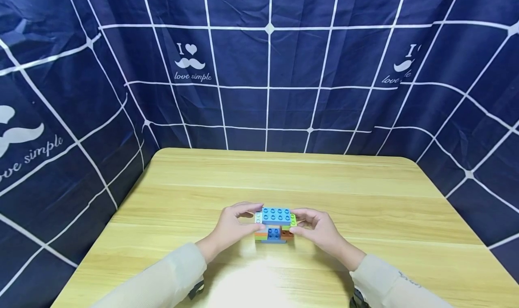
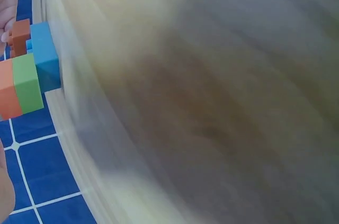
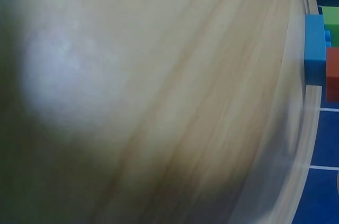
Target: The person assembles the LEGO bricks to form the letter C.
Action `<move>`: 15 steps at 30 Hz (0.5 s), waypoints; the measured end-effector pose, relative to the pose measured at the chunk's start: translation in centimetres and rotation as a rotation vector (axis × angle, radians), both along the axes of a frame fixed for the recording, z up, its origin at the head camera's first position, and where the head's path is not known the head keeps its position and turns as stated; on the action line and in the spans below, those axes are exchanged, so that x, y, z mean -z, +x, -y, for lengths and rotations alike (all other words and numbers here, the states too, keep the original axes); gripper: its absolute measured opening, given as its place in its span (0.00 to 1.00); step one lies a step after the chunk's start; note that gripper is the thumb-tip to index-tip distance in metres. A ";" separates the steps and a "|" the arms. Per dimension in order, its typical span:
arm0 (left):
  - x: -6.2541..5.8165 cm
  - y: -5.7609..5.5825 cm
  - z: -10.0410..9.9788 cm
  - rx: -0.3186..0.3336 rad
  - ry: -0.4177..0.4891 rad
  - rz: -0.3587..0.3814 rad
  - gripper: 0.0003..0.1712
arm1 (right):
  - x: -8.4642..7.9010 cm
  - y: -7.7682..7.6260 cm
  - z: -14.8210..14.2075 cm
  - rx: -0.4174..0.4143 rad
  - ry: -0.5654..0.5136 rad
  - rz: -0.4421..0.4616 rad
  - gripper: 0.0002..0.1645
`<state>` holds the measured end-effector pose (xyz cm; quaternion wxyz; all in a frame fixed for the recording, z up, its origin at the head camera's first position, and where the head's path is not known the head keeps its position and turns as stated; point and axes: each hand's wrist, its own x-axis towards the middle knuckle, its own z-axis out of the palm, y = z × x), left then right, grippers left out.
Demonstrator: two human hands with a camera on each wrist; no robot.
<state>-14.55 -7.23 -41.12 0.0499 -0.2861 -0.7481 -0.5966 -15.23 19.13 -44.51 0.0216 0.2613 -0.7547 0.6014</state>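
In the head view a small structure of toy building blocks stands between both hands near the middle of the table. A blue brick [image 1: 276, 215] with studs spans its top; a second blue brick [image 1: 274, 233] forms the base. The left side shows a whitish block [image 1: 258, 217] above orange and green ones. On the right are a lime block [image 1: 293, 219] and a brown block [image 1: 287, 234]. My left hand [image 1: 235, 223] grips the left side, thumb in front; my right hand [image 1: 319, 232] pinches the right side. The left wrist view shows the green block [image 2: 27, 82] from below.
The light wooden table [image 1: 324, 177] has rounded far corners. Dark blue curtains [image 1: 243, 105] with white grid lines hang behind it and along both sides. Bright glare lies on the near part of the tabletop.
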 end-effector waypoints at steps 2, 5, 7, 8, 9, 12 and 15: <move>0.3 -0.2 -0.2 -0.018 -0.006 0.037 0.23 | 0.1 -0.1 0.0 -0.001 0.000 0.004 0.23; 1.3 -0.7 -0.3 -0.043 -0.018 0.071 0.21 | 0.2 -0.2 0.0 0.003 0.010 0.003 0.23; 2.0 -1.1 -0.3 -0.048 -0.019 0.082 0.21 | 0.2 -0.3 0.0 0.009 0.018 0.001 0.23; 2.2 -1.2 -0.2 -0.047 -0.021 0.082 0.21 | 0.2 -0.3 0.0 0.016 0.024 0.002 0.23; 2.3 -1.4 -0.2 -0.043 -0.024 0.081 0.21 | 0.2 -0.3 0.0 0.020 0.029 0.001 0.22; 2.4 -1.6 0.0 -0.022 -0.032 0.070 0.21 | 0.1 -0.2 0.0 0.045 0.045 0.013 0.22; 2.3 -1.8 0.1 -0.010 -0.053 0.044 0.21 | 0.0 -0.2 0.0 0.059 0.062 0.015 0.22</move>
